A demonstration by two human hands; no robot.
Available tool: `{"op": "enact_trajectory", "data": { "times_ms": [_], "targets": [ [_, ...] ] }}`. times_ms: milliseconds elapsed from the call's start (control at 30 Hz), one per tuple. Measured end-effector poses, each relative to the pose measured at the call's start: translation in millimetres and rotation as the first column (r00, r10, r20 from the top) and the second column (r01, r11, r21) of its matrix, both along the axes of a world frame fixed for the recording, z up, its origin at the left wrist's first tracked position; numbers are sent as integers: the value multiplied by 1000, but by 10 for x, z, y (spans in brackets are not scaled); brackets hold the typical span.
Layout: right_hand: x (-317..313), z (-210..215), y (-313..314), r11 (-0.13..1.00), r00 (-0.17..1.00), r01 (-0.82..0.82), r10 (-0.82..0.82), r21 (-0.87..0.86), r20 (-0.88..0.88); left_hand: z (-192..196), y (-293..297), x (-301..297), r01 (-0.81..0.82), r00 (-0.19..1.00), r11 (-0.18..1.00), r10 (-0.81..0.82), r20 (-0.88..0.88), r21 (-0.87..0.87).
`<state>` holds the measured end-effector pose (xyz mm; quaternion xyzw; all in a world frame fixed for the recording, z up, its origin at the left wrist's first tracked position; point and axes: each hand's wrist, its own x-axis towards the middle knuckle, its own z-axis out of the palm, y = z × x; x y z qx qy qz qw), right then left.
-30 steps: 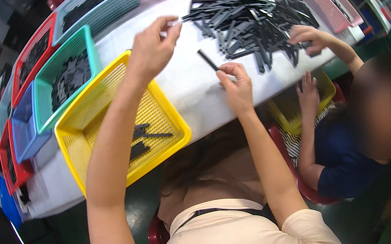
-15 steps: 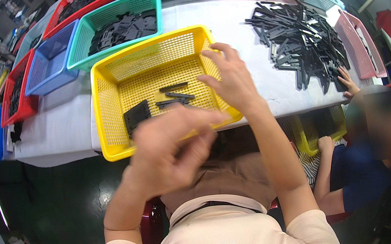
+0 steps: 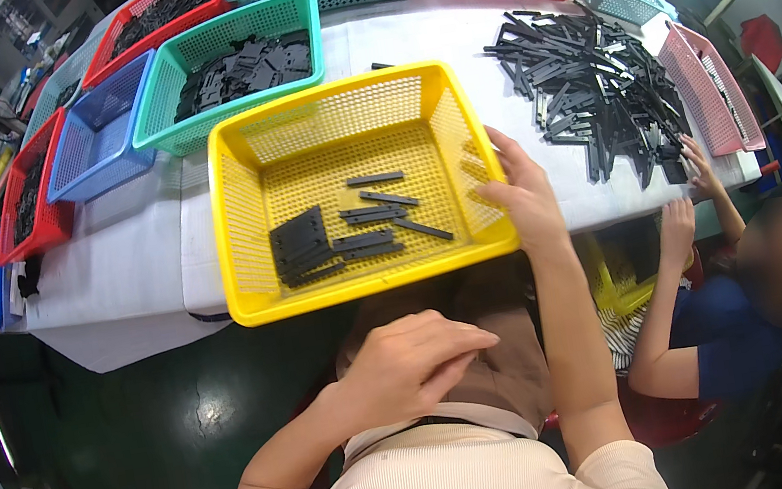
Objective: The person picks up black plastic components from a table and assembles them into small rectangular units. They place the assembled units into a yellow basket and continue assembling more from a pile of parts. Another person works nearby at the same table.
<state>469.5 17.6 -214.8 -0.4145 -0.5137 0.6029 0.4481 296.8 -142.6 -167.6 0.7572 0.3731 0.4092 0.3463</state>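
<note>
A yellow perforated basket [image 3: 254, 310] sits at the front edge of the table, slightly tilted. Inside it, at the left, black strips are packed side by side in a block [image 3: 300, 241], and several loose black strips [image 3: 374, 215] lie around the middle. My right hand [image 3: 527, 194] grips the basket's right rim, thumb on the inner side and fingers outside. In front of the basket, over my lap, my left hand [image 3: 419, 362] is closed with its fingers pressed together. Nothing shows in it, though its palm is hidden.
A large pile of black strips [image 3: 578, 75] lies on the white-covered table at right, beside a pink basket [image 3: 713, 95]. Green [image 3: 153, 128], blue [image 3: 102, 171] and red [image 3: 45, 230] baskets stand at left. A co-worker's hand [image 3: 677, 227] is close by on the right.
My left hand has drawn back from over the basket toward my lap. The yellow basket has shifted right, my right hand now on its rim. The co-worker's near hand has risen.
</note>
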Motion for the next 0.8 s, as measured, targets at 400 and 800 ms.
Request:
{"op": "enact_trajectory", "data": {
  "times_ms": [400, 800],
  "targets": [
    [1575, 782, 786, 945, 949, 313, -307, 95, -67, -574, 1458, -269, -726, 671, 685, 689, 272, 56],
    [1580, 931, 2104, 937, 942, 334, -329, 105, -67, -1245, 3132, -301, -384, 811, 872, 475, -340, 302]
  ]
}}
